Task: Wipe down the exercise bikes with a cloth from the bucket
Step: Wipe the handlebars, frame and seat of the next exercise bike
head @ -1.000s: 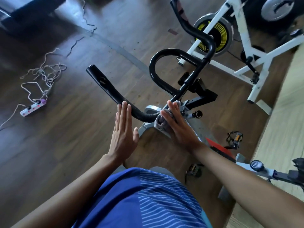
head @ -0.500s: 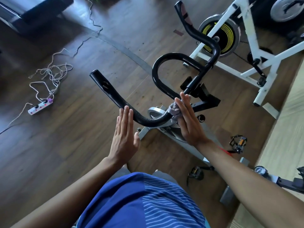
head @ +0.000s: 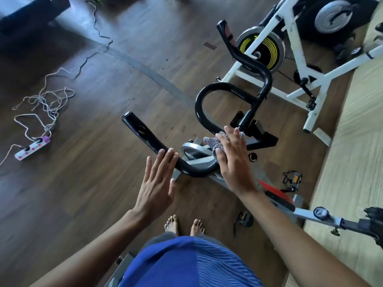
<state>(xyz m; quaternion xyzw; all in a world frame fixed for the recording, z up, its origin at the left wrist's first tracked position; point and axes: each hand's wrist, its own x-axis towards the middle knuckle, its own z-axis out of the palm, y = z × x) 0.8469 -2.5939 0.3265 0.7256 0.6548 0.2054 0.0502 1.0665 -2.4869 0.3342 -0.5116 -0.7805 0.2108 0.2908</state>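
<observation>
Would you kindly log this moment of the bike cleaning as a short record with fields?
handlebar: black, curved
cloth: grey, bunched on the handlebar's bend
right hand: flat, pressing the cloth down
left hand: open, fingers straight, fingertips at the handlebar, contact unclear
white bike: upper right
power strip: on floor, left

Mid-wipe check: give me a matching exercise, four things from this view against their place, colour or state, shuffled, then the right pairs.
Column one:
1. cloth
2. power strip
3. left hand
4. white bike's flywheel

Column two:
A. yellow stripes
B. lying on the floor, far left
C. pressed under the right hand on the black handlebar
D. fingers straight, tips at the handlebar

Pairs: 1-C, 2-B, 3-D, 4-A
</observation>
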